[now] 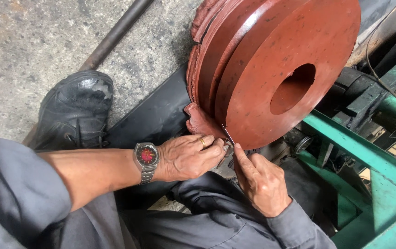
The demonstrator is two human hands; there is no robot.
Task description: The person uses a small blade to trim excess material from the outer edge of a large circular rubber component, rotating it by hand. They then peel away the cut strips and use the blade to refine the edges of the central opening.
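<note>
A large red-brown disc (271, 50) with a round centre hole stands on edge, ragged rubber flash hanging along its rim (200, 122). My right hand (260, 182) grips a thin metal blade (228, 135) whose tip touches the disc's lower edge. My left hand (189, 157), wearing a ring and a wristwatch (146, 159), pinches at the same spot beside the blade; whether it holds the flash or the blade is unclear.
A green metal frame (368, 170) runs along the right. A black boot (76, 110) rests on the concrete floor at left, with a dark steel bar (115, 34) lying behind it. Grey trouser legs fill the bottom.
</note>
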